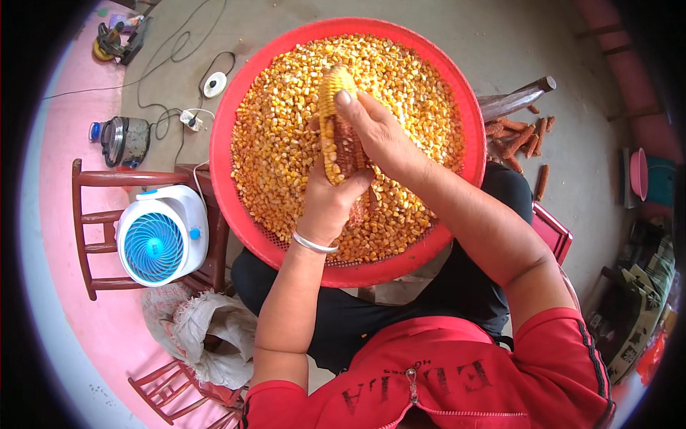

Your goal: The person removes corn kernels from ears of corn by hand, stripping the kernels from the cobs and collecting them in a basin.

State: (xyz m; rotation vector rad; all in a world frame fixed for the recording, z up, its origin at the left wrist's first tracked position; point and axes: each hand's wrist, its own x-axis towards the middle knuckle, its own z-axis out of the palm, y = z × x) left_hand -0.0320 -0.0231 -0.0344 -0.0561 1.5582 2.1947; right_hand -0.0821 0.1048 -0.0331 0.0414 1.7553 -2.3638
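Observation:
An ear of corn (337,86) is held over a round red plastic basket (225,177) of loose yellow kernels (278,139). Yellow rows cover its tip and left side; reddish cob shows along the right. My left hand (329,209), with a silver bangle at the wrist, grips the lower part. Around the right side of the ear my right hand (388,139) is closed, its thumb pressed near the tip. Below my left thumb a piece of reddish bare cob (357,212) shows; whether it belongs to the same ear I cannot tell. My fingers' undersides are hidden.
Several bare cobs (517,140) lie on the floor at right, near a wooden leg (514,102). At left, a white-and-blue fan (161,236) stands by a wooden chair (80,230). A woven sack (214,332), power strip (191,120) and cables are also on that side.

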